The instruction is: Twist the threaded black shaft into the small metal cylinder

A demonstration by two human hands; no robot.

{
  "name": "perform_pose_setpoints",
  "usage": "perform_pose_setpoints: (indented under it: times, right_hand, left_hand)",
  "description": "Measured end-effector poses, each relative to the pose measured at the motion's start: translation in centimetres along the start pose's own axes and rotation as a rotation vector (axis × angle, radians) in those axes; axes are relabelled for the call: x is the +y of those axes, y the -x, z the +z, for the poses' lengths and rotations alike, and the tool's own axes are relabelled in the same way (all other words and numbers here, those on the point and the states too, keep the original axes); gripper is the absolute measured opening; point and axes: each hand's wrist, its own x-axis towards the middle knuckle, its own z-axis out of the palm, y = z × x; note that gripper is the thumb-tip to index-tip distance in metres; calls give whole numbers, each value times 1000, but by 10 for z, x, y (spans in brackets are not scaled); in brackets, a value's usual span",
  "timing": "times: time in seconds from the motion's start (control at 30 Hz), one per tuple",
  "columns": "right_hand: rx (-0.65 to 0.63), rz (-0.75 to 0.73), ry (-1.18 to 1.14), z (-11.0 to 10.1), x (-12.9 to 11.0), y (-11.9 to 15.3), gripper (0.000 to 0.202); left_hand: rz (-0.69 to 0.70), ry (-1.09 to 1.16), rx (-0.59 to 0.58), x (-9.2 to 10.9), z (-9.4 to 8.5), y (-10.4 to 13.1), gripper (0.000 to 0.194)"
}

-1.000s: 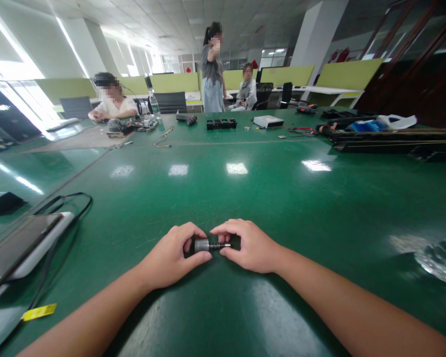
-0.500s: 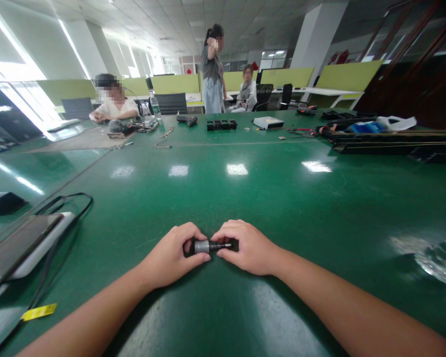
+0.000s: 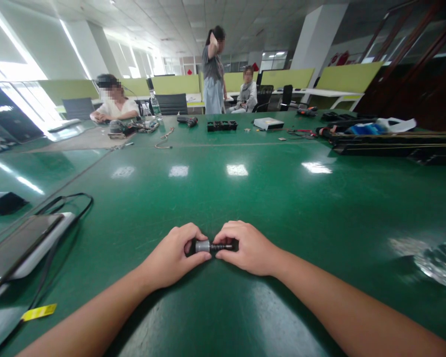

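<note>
A small silver cylinder with a dark, ribbed shaft (image 3: 202, 246) lies level, just over or on the green table. I cannot tell whether it touches the surface. My left hand (image 3: 176, 253) curls round the silver body, thumb on the near side and fingers on the far side. Round the ribbed shaft on the other end, my right hand (image 3: 247, 248) is curled, thumb nearer me. Between the two sets of fingertips there is a narrow gap. The palms hide both ends of the piece in part.
At left lie a phone-like slab (image 3: 22, 248), a black cable (image 3: 48, 263) and a yellow tag (image 3: 39, 312). A clear glass dish (image 3: 440, 265) stands right. Across the green table (image 3: 223, 198) are a power drill (image 3: 188, 120), a black holder (image 3: 222, 126) and dark rails (image 3: 394, 144). A person (image 3: 117, 101) sits far left.
My hands and the silver piece have hardly moved. The ribbed shaft looks slightly turned. The standing person's raised arm has shifted a little.
</note>
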Motion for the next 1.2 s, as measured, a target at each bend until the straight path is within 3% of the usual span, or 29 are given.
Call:
perform_pose_setpoints:
  times: [0.33, 0.67, 1.0, 1.2]
  right_hand:
    - [10, -2, 7, -1, -1, 0, 12]
    - [43, 98, 63, -23, 13, 3, 8]
    - [27, 44, 36, -16, 8, 2, 7]
    - [11, 3, -138, -6, 4, 2, 41]
  left_hand:
    - [0, -8, -10, -1, 0, -1, 21]
    - [-26, 46, -18, -3, -3, 1, 21]
    - [-24, 46, -4, 0, -4, 0, 21]
    - [-14, 58, 6, -1, -2, 0, 21]
